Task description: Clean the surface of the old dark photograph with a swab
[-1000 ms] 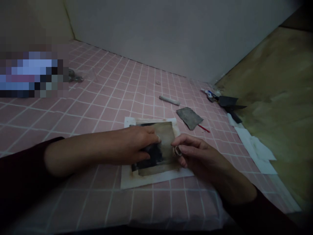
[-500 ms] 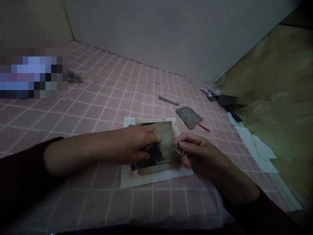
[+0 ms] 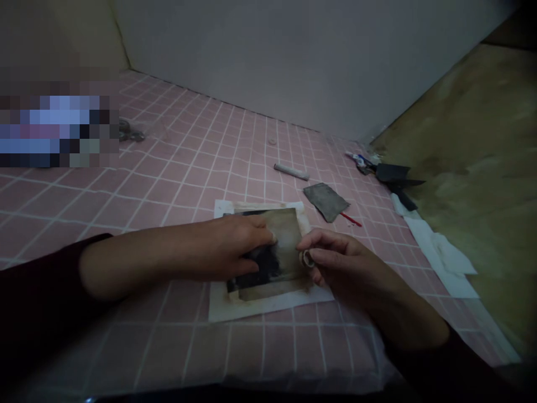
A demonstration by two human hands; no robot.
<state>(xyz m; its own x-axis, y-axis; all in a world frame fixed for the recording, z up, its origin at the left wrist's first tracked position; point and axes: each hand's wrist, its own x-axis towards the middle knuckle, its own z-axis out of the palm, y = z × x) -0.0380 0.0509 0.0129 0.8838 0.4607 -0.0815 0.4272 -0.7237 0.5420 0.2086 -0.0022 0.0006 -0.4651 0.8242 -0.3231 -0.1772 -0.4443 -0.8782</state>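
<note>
Your cloth (image 3: 197,151): pink, white grid. Your sheet (image 3: 289,229): black patch grading into olive-beige; backing paper (image 3: 251,308) white, brown-stained. Small ring (image 3: 309,258) you hold: dark brown, paler rim. Your sleeves (image 3: 46,285): near-black maroon. Flat pad (image 3: 326,202): grey; thin stick (image 3: 351,219): red.

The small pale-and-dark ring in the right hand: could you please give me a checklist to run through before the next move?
1. Small pale-and-dark ring held: ok, in the right hand.
2. Left hand on the square black-and-brown sheet: ok, appears to rest on it.
3. Stained white paper beneath that sheet: ok, showing along several edges.
4. Flat grey four-sided piece aside: ok, off the white paper.
5. Ring's far side: cannot tell, hidden.
6. Lighting: not ok, dim.
</note>
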